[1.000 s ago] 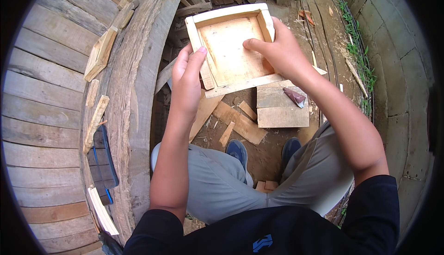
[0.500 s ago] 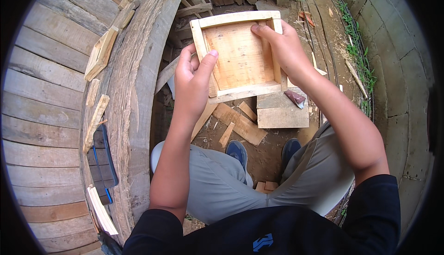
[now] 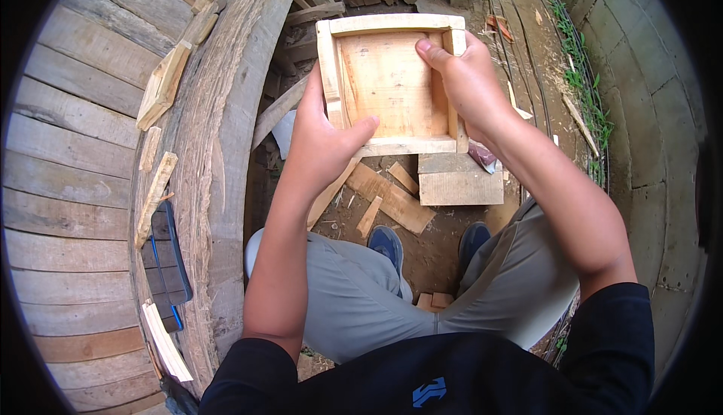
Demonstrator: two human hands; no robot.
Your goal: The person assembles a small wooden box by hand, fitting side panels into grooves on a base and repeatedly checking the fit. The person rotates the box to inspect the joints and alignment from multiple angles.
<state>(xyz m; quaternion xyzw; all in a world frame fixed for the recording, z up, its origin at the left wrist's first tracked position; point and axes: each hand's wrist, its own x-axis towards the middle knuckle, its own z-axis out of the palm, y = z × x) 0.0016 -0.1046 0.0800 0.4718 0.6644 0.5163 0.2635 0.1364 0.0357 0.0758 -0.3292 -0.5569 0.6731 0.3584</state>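
Observation:
A shallow, open wooden box [image 3: 388, 83] of pale wood is held up in front of me, its hollow side facing me. My left hand [image 3: 324, 125] grips its lower left corner, with the thumb over the bottom rim and the fingers hidden behind the left side. On the right side, my right hand [image 3: 467, 76] is closed round the frame, its thumb pressed inside near the top right corner. The rest of its fingers are out of sight behind the box. Just below the box stands a wooden block [image 3: 461, 187] with a crumpled brown wrapper [image 3: 482, 156] on it.
Along the left runs a thick rough beam [image 3: 226, 136] beside a plank surface [image 3: 68, 212]. On it lie a small wooden frame [image 3: 164, 87], wood strips [image 3: 156, 196] and a dark blue-edged object [image 3: 167, 264]. Offcuts [image 3: 392, 196] litter the ground. A block wall [image 3: 640, 129] rises right.
My left hand has slid down the left side to the lower left corner, its thumb now over the bottom rim. The box has shifted slightly right and levelled a little.

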